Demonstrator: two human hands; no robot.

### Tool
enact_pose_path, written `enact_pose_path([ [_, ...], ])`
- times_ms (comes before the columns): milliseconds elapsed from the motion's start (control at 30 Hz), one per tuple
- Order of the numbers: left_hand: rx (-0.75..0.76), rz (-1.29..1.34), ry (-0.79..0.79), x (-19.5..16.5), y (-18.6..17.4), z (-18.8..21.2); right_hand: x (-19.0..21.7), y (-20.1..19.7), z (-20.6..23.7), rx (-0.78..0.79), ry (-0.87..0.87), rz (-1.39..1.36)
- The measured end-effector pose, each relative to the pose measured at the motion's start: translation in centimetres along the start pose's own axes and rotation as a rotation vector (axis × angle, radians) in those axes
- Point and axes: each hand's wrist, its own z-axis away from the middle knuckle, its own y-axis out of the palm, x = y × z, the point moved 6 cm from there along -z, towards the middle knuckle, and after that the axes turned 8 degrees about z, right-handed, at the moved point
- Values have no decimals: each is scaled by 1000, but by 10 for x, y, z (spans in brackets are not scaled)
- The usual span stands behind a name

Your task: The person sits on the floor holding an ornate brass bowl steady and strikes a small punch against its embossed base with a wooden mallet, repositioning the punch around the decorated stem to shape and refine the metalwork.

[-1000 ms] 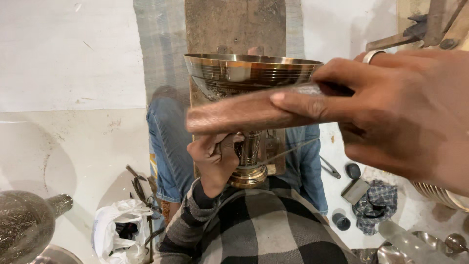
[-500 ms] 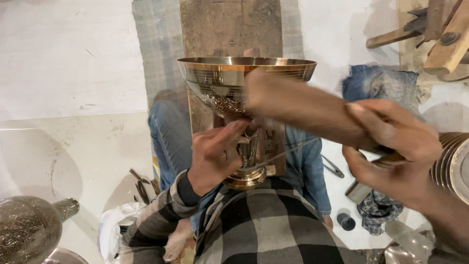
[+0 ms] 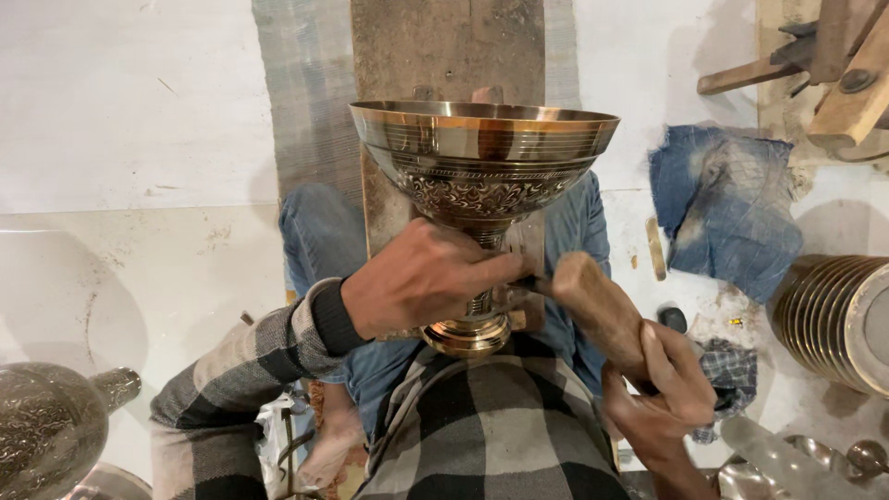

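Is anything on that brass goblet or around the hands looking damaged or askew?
Nothing stands out. The brass goblet stands upright, rim even, left hand at its stem, right hand holding a wooden mallet beside it.

The brass goblet stands upright on the person's lap. The left hand grips its stem below the bowl. Right of the stem, the right hand holds a wooden mallet, its head touching the stem. A blue cloth lies right of the goblet.
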Motion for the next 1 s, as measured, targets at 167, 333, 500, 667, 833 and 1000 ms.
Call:
enact_pose_path([
  [167, -22, 88, 118, -5, -3, -1, 8, 4, 36, -54, 47, 139],
  [333, -6, 124, 203, 1, -2, 5, 7, 16, 48, -124, 301, 56],
  [500, -634, 282, 69, 5, -24, 37, 22, 27, 34, 27, 322, 99],
  [667, -1156, 897, -254, 23, 18, 74, 34, 41, -5, 61, 486, -157],
  [833, -1202, 1012, -320, 43, 38, 86, 61, 41, -87, 93, -5, -124],
  [1000, -1216, 897, -292, 37, 30, 89, 98, 41, -160, 436, -332, 72],
])
